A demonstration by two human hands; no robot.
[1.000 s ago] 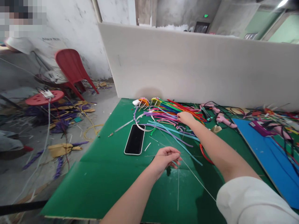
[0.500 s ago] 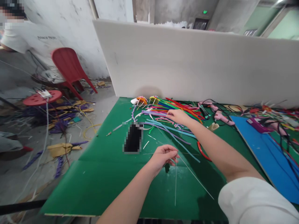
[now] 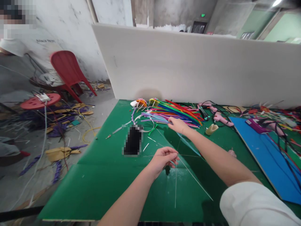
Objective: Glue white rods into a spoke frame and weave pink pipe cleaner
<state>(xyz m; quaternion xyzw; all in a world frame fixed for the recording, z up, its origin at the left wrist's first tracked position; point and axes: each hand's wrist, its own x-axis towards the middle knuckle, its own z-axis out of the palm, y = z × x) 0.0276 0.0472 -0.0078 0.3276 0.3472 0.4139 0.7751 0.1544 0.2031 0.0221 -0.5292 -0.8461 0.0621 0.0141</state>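
The thin sticks (image 3: 175, 188) could slip, because the left hand (image 3: 166, 158) pinches them with just its fingertips. They poke toward six and five o'clock. At one o'clock from it, the right hand (image 3: 177, 124) pinches blue strips (image 3: 188, 143), which could snag the bright pile (image 3: 185, 113). The right arm (image 3: 213, 153) stretches toward eleven o'clock over the counter (image 3: 94, 188).

From here, phone (image 3: 132, 140) sits on the table (image 3: 105, 185), front-left of the strips (image 3: 181, 113); board (image 3: 261, 157) over right, partition (image 3: 188, 69) behind, chair (image 3: 66, 66) off left.
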